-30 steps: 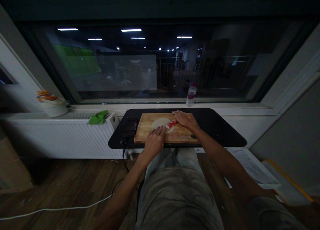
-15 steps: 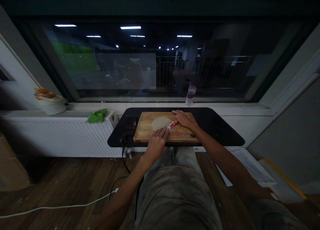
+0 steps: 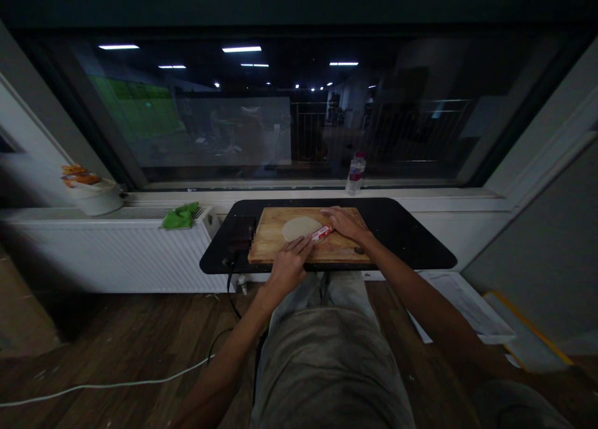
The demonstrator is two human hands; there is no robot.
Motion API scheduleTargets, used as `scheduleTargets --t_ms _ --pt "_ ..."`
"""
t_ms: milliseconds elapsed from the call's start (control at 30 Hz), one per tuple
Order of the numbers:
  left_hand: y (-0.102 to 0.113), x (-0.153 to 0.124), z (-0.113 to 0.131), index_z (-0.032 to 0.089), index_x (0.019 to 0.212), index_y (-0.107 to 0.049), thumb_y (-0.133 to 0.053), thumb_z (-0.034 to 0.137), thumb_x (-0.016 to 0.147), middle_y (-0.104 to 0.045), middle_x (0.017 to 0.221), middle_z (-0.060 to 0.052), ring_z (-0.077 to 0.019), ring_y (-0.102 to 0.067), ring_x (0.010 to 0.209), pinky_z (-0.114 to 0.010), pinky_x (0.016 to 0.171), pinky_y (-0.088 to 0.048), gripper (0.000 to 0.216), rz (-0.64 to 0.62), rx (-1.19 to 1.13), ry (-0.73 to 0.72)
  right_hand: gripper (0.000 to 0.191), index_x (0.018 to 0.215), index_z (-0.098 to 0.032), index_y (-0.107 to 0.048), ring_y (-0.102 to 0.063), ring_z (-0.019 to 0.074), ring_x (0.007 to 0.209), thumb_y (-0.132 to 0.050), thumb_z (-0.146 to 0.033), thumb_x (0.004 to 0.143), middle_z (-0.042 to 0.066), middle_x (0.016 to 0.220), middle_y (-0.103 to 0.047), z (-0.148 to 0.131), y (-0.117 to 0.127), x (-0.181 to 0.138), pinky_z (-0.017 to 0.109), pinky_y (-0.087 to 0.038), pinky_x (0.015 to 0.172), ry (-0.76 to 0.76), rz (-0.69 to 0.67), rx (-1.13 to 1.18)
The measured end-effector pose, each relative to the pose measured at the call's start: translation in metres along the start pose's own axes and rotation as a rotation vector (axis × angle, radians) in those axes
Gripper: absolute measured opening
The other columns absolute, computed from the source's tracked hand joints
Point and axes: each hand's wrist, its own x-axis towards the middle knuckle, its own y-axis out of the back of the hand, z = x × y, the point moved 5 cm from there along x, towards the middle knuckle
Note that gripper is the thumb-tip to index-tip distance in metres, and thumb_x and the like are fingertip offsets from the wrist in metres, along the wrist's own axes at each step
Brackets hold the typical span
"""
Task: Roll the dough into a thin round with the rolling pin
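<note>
A pale, flat round of dough lies on a wooden cutting board. A red-and-white printed rolling pin rests slantwise along the dough's right edge. My left hand holds its near left end, fingers laid over it and pointing up and right. At the far right end is my right hand, its palm over the pin and its fingers reaching left across the board. Both ends of the pin are hidden under my hands.
The board sits on a black table, beside a dark device with a cable. A water bottle stands on the windowsill. Left are a green cloth on the radiator and a white bucket. A white cable crosses the floor.
The rolling pin has turned slightly, so more of its printed lettering shows. Both hands stay on it in nearly the same place. The whole view has shifted a little.
</note>
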Motion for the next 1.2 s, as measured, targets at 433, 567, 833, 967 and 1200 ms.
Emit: scheduleTargets --t_ms 433,567,833,967,1200 --pt "0.010 0.029 -0.072 0.022 0.144 -0.079 -0.060 -0.003 0.080 -0.079 0.148 -0.009 -0.0288 -0.076 0.136 -0.048 0.127 -0.055 0.071 0.076 -0.132 0.175 0.036 0.137 -0.020 -0.081 -0.073 0.0282 0.127 -0.056 -0.030 0.113 0.012 0.138 -0.082 -0.026 0.016 -0.019 0.039 -0.049 0.115 -0.019 0.059 -0.122" --pt "0.009 0.043 -0.087 0.020 0.143 -0.078 -0.060 -0.001 0.085 -0.083 0.138 -0.011 -0.0301 -0.078 0.131 -0.045 0.122 -0.058 0.064 0.200 -0.181 0.303 0.028 0.121 -0.020 -0.088 -0.076 0.0303 0.119 -0.068 -0.033 0.106 0.011 0.127 -0.085 -0.025 0.009 -0.022 0.038 -0.053 0.108 0.079 -0.031 -0.086" --pt "0.018 0.044 -0.076 0.015 0.164 -0.052 -0.051 0.043 0.115 -0.057 0.165 -0.025 -0.0383 -0.053 0.158 -0.058 0.131 -0.045 0.057 0.642 -0.216 0.563 0.032 0.130 -0.018 -0.084 -0.071 0.0278 0.122 -0.061 -0.033 0.114 0.013 0.131 -0.081 -0.021 0.005 -0.015 0.036 -0.050 0.110 -0.010 0.034 -0.131" --pt "0.006 0.048 -0.057 0.016 0.162 -0.055 -0.056 0.056 0.112 -0.054 0.167 -0.026 -0.0457 -0.047 0.159 -0.066 0.130 -0.041 0.065 0.394 -0.115 0.630 0.040 0.138 -0.017 -0.080 -0.068 0.0287 0.123 -0.049 -0.035 0.120 0.016 0.131 -0.078 -0.023 0.016 -0.018 0.037 -0.047 0.110 -0.082 0.123 -0.223" --pt "-0.020 0.063 -0.019 0.020 0.155 -0.065 -0.062 0.085 0.099 -0.062 0.158 -0.027 -0.0518 -0.052 0.147 -0.073 0.122 -0.039 0.085 0.021 0.104 0.500 0.039 0.145 -0.018 -0.076 -0.066 0.0278 0.123 -0.049 -0.032 0.120 0.015 0.133 -0.075 -0.017 0.008 -0.016 0.037 -0.047 0.109 -0.086 0.105 -0.208"
